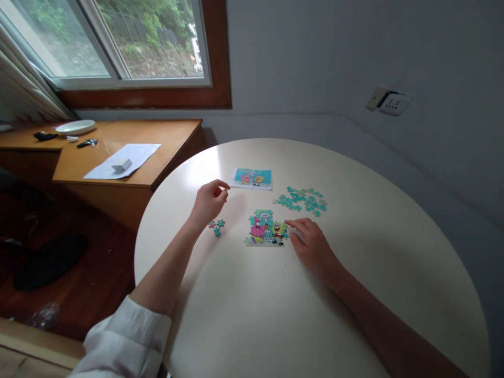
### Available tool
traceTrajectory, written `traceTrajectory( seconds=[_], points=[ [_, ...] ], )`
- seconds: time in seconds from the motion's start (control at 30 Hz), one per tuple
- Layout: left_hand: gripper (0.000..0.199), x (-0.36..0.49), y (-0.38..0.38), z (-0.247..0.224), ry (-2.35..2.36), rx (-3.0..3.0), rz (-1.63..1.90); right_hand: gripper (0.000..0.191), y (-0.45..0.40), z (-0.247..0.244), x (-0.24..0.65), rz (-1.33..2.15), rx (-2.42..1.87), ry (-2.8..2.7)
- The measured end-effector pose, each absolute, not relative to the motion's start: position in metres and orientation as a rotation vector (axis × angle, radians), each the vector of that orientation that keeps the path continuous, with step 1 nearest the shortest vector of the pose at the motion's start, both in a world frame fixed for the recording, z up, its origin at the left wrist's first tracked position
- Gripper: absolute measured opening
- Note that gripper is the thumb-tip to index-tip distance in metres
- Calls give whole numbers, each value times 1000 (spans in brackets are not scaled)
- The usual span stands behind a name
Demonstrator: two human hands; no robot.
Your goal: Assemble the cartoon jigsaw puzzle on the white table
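Observation:
A partly joined cartoon jigsaw puzzle (263,231) lies flat on the round table, showing a pink starfish, a tall pale figure and a yellow square figure. At its right edge is my right hand (313,244), index fingertip touching or just over the edge, thumb held apart. My left hand (210,202) hovers left of the puzzle, close to the reference picture (252,179). Its index finger points forward, apart from the thumb, with the other fingers curled and nothing visible in it. Several loose pieces (217,228) lie beside my left forearm.
A larger heap of loose turquoise pieces (303,200) is spread behind my right hand. The pale round table (244,315) stands near a wooden desk (177,142) bearing a paper sheet (137,152), a small whitish block (122,166) and a white plate (76,127).

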State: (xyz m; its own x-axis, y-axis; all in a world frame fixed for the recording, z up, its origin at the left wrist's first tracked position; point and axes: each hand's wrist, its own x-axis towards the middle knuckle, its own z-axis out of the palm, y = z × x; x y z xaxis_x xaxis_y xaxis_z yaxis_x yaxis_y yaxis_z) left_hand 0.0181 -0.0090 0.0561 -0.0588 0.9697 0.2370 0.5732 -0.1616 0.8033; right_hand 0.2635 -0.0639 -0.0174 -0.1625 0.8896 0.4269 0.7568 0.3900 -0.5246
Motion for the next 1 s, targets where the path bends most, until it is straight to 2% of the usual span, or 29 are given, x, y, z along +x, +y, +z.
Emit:
traceTrajectory(
  seconds=[0.17, 0.33, 0.73, 1.0],
  points=[
    [22, 7, -1, 51, 1681, 1627, 1286, 15, -63, -14, 265, 262, -1367, -1945],
    [24, 0, 2, 47, 1717, 1603, 1272, 7, -63, -10, 264, 268, -1323, -1901],
    [21, -3, -4, 59, 1769, 1669, 1166, 12, -68, -1, 261, 267, -1316, -1864],
    [18, -8, -7, 61, 1823, 1739, 913, 13, -69, 2, 259, 265, -1298, -1854]
  ],
)
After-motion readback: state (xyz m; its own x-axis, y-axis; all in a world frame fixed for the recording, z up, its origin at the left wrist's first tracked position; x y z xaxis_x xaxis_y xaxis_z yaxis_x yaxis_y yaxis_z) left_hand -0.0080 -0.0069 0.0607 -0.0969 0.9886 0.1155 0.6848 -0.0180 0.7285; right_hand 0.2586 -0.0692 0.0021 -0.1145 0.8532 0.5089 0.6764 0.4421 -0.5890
